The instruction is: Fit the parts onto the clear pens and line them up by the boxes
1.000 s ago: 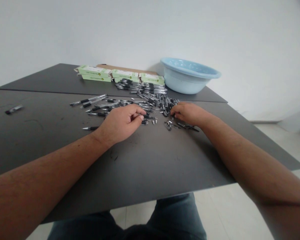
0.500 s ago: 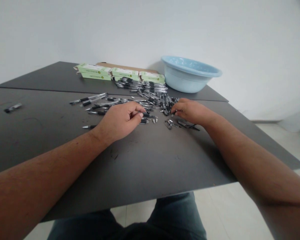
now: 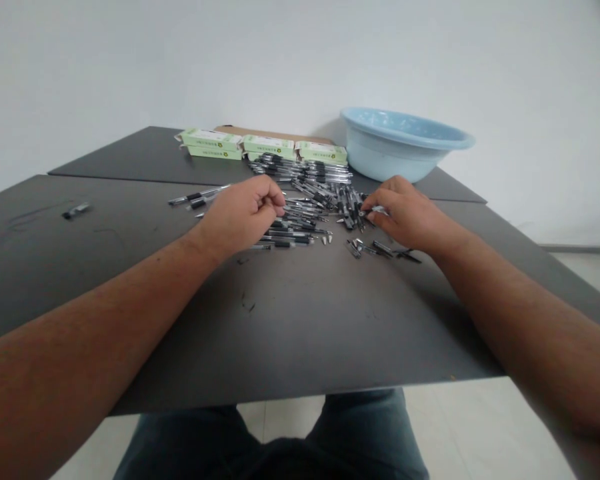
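Your light: soft, diffuse, moderately bright, slightly cool; source can't be pinned down. Faint shadow on wall [image 3: 180, 60] just left of blue basin [image 3: 395, 157]; pale glints inside basin. Nearer you than basin, darker shadow along your right forearm [image 3: 505, 293]. Pens [image 3: 307, 220], left of basin and nearer you, run soft, fine edges merging (lettering on green boxes [image 3: 215, 145] smears too). Wide lens swells your left forearm [image 3: 105, 310]. Dim corner above basin, far right.
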Tool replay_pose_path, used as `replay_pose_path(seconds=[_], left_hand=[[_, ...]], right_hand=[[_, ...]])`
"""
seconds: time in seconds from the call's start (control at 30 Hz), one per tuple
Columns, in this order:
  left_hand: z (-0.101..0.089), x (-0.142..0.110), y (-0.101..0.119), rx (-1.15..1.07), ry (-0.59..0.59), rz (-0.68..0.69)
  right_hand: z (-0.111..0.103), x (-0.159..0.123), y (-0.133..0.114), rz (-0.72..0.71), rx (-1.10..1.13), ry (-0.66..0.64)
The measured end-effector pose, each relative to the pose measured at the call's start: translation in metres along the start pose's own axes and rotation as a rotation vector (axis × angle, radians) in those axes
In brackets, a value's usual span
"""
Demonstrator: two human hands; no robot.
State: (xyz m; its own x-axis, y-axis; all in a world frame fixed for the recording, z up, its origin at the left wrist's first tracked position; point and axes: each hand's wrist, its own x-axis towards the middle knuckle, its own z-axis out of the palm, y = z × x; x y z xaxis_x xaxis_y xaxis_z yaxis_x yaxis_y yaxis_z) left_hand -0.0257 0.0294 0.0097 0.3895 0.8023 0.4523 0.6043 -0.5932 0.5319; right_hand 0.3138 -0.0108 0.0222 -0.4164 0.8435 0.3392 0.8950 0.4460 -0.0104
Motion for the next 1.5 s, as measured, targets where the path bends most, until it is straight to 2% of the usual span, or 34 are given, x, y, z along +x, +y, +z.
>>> replay_pose_path(seconds=[0.2,0.33,0.47,0.67,0.77,0.9,1.07,1.3,1.5], left_hand=[[-0.008,0.004,-0.01,0.043,-0.031,0.088],[-0.013,0.006,-0.015,0.074,-0.032,0.039],[-0.022,0.01,-0.019,0.106,-0.021,0.025],[-0.034,0.013,-0.024,0.222,-0.143,0.066],[-0.033,0.012,-0.024,0.253,-0.172,0.098],[-0.029,0.01,-0.021,0.246,-0.154,0.103],[-0.024,0.008,-0.017,0.225,-0.114,0.111],[-0.021,0.009,-0.021,0.208,-0.047,0.133],[-0.017,0.007,-0.019,0.233,-0.043,0.186]], right_hand=[[-0.002,0.001,0.001,-0.016,0.017,0.025],[0.0,0.001,0.002,-0.026,0.018,0.019],[0.0,0.0,0.001,0.02,-0.002,-0.008],[0.001,0.0,0.003,0.006,0.01,-0.001],[0.0,0.0,0.002,0.025,0.002,-0.014],[0.0,0.002,-0.003,0.102,-0.024,-0.043],[0.009,0.003,-0.01,0.172,0.012,-0.021],[0.029,0.005,-0.023,-0.015,0.105,0.001],[0.038,0.009,-0.035,-0.128,0.118,0.028]])
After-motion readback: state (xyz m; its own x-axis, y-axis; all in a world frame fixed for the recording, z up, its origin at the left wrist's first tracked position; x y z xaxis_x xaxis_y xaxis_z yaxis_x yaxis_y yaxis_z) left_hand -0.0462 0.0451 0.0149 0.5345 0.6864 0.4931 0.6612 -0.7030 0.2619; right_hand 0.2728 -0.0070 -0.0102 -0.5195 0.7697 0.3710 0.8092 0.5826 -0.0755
